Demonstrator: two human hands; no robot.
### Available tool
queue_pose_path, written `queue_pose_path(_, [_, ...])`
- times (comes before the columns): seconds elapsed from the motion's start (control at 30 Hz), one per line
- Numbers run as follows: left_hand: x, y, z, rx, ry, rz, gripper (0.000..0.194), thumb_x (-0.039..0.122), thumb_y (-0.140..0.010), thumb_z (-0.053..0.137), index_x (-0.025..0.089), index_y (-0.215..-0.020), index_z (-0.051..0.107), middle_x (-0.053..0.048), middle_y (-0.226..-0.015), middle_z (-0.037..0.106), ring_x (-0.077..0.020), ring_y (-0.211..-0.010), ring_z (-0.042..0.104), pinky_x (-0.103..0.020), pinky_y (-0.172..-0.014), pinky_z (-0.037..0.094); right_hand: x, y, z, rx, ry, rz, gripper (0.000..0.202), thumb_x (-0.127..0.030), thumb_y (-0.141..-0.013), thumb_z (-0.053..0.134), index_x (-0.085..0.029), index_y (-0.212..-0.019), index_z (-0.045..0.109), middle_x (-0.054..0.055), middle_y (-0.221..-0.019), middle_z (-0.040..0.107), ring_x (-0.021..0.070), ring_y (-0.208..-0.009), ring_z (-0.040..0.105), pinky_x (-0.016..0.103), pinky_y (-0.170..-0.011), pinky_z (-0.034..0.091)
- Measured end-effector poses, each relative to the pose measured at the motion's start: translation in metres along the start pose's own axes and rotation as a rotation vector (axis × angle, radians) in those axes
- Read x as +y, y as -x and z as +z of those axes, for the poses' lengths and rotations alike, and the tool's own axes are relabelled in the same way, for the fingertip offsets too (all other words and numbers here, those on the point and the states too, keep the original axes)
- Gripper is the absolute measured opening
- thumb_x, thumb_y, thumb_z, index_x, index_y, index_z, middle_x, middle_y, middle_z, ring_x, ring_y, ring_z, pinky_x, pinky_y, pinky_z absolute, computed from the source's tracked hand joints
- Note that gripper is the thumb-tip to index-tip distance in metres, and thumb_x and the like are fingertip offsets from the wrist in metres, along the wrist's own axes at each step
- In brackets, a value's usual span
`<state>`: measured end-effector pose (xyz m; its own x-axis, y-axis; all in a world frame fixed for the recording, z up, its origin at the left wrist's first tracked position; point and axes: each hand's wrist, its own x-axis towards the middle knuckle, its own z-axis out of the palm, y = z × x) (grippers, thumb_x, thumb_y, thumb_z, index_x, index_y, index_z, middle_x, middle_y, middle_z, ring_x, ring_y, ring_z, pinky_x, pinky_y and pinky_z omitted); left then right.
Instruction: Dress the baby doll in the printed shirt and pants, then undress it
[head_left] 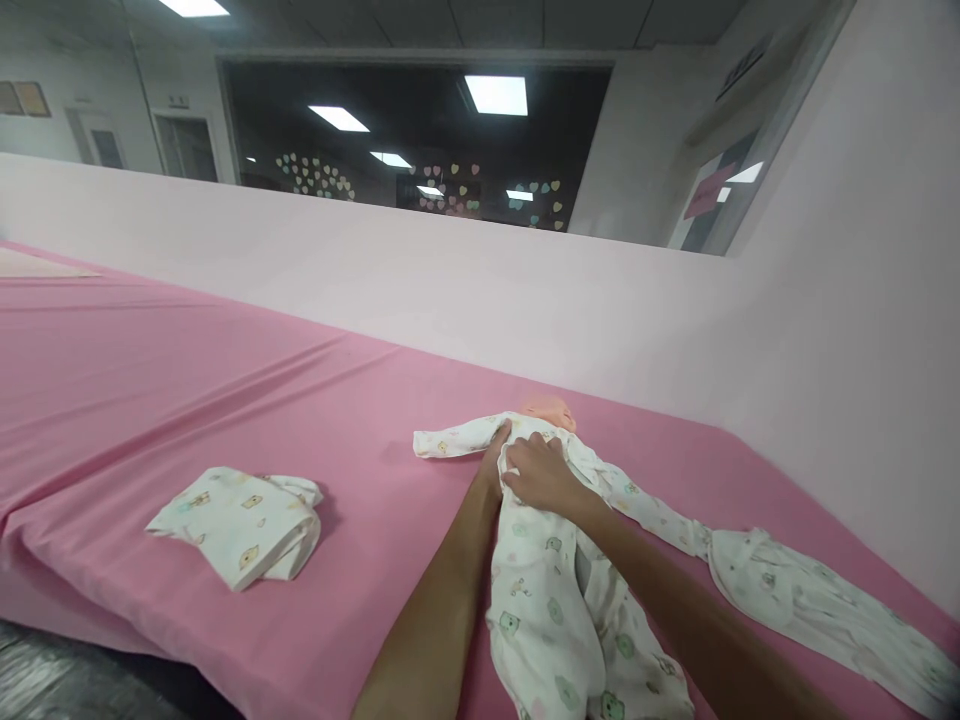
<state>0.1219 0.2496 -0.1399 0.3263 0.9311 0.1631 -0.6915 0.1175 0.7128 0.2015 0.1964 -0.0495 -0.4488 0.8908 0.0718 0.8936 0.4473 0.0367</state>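
A baby doll lies on its back on the pink sheet, its peach-coloured head (553,411) pointing toward the wall. It wears a white printed baby top (536,425) with long sleeves, one stretched out to each side. Below the top, loose printed baby pants (544,620) cover the legs. My left hand (498,450) is closed on the top's edge by the doll's side, most of its fingers hidden. Across the chest, my right hand (541,470) has curled fingers gripping the top's cloth close to my left hand.
A folded printed cloth (244,520) lies to the left on the pink sheet (360,400). On the right, another white printed garment (817,595) touches the sleeve end. A white wall (637,320) with a window (420,140) above borders the back and right.
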Motion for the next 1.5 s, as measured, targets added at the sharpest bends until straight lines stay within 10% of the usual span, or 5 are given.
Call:
queue_pose_path(0.27, [-0.007,-0.018,-0.001,-0.174,0.152,-0.107,0.073,0.069,-0.087,0.039,0.005,-0.116,0.059,-0.02,-0.107,0.068,-0.0333,-0.11,0.061,-0.043,-0.1,0.043,0.038,-0.032,0.011,0.22,-0.11,0.264,0.027,-0.035,-0.091,0.039,-0.015,-0.087,0.058,0.006,-0.108,0.057,0.0228,-0.107,0.043,0.043,-0.096,0.028])
queue_pose_path(0.63, [-0.009,-0.012,-0.006,-0.145,0.06,-0.111,0.038,0.039,-0.092,0.056,0.016,-0.122,0.056,-0.01,-0.125,0.057,-0.0231,-0.108,0.058,-0.045,-0.092,0.049,0.085,0.047,0.038,0.514,-0.404,0.378,0.032,-0.044,-0.088,0.042,-0.022,-0.091,0.066,0.005,-0.113,0.055,0.021,-0.11,0.045,0.04,-0.1,0.03])
queue_pose_path(0.9, [-0.013,0.0,-0.008,-0.08,-0.042,-0.113,0.036,0.036,-0.091,0.057,0.016,-0.121,0.057,-0.009,-0.122,0.058,-0.0231,-0.105,0.059,-0.043,-0.088,0.052,0.115,0.076,0.069,0.349,-0.875,0.416,0.042,-0.053,-0.084,0.045,-0.018,-0.1,0.06,0.006,-0.103,0.062,0.0165,-0.093,0.055,0.029,-0.084,0.043])
queue_pose_path(1.13, [-0.01,0.005,-0.004,-0.074,-0.069,-0.1,0.036,0.036,-0.091,0.057,0.015,-0.122,0.056,-0.009,-0.122,0.058,-0.0224,-0.104,0.06,-0.043,-0.087,0.052,0.133,0.084,0.071,0.221,-1.164,0.413,0.046,-0.041,-0.084,0.052,-0.024,-0.127,0.052,0.006,-0.135,0.05,0.0163,-0.118,0.054,0.03,-0.103,0.042])
queue_pose_path(1.5, [0.001,-0.007,0.021,-0.135,-0.111,-0.119,0.043,0.048,-0.092,0.051,0.017,-0.121,0.058,-0.01,-0.126,0.058,-0.0242,-0.112,0.057,-0.047,-0.098,0.045,0.124,0.083,0.08,0.416,-1.061,0.414,0.045,-0.042,-0.084,0.05,-0.018,-0.123,0.055,0.009,-0.126,0.057,0.019,-0.114,0.057,0.035,-0.101,0.045])
